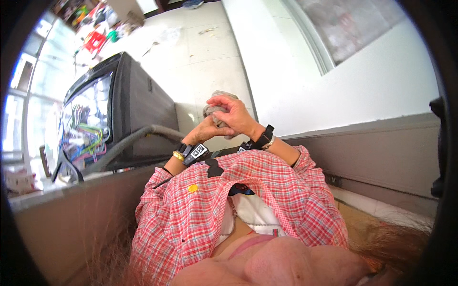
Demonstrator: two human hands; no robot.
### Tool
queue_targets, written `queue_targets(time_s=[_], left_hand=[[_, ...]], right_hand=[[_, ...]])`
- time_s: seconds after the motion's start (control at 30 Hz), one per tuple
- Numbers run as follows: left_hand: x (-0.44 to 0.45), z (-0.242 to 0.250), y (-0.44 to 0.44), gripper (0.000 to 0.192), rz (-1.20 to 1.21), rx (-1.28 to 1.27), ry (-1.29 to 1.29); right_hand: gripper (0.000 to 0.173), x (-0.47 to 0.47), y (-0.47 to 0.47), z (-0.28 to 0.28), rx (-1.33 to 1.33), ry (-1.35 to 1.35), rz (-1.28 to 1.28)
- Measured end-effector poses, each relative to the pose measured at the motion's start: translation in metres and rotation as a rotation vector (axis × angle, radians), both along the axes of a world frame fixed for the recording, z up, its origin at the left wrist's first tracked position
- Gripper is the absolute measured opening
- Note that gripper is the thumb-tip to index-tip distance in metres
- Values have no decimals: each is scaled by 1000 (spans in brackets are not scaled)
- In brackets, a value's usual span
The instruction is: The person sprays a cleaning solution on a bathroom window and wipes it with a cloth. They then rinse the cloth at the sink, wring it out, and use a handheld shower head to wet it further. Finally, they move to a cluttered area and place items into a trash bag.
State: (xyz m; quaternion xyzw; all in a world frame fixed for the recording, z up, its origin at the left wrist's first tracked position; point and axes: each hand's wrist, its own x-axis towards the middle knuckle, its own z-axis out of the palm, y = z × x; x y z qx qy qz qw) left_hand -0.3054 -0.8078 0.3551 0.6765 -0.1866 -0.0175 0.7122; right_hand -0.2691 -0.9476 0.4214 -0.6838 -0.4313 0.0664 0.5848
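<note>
A bunched grey-beige cloth [217, 111] is held in both hands in front of my chest. My left hand [209, 131] grips its lower side, with the thumb and fingers partly hidden behind the cloth and the other hand. Across the top and right lies my right hand [232, 113], fingers curled over the folds. The two hands touch, the right partly covering the left. Each wrist bears a black strap; a device with a printed code [197, 151] shows on the left one. The cloth's far side is hidden.
To the left stands a dark box-shaped appliance [146, 93] with colourful plastic hangers [87, 137] at its glossy face. A grey hose [130, 143] curves before it. At right is a white wall [286, 82] with a grey lower band. A red plastic stool [94, 42] and clutter lie farther off on the tiled floor [211, 46].
</note>
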Motion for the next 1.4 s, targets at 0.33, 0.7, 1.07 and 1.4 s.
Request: queue_targets(time_s=[0.33,0.7,1.07,1.4], left_hand=[[-30,16,-5,43,197,-408,428],[25,6,-2,52,176,-307,602],[78,26,16,35,555,-412,532],[126,28,49,38,932,-607,388]], right_hand=[[85,-2,-56,-19,-273,70,-69],[61,100,-78,-60,-358,206,-111],[15,259,-76,-50,-185,439,-151],[17,368,-20,-103,-375,583,99]])
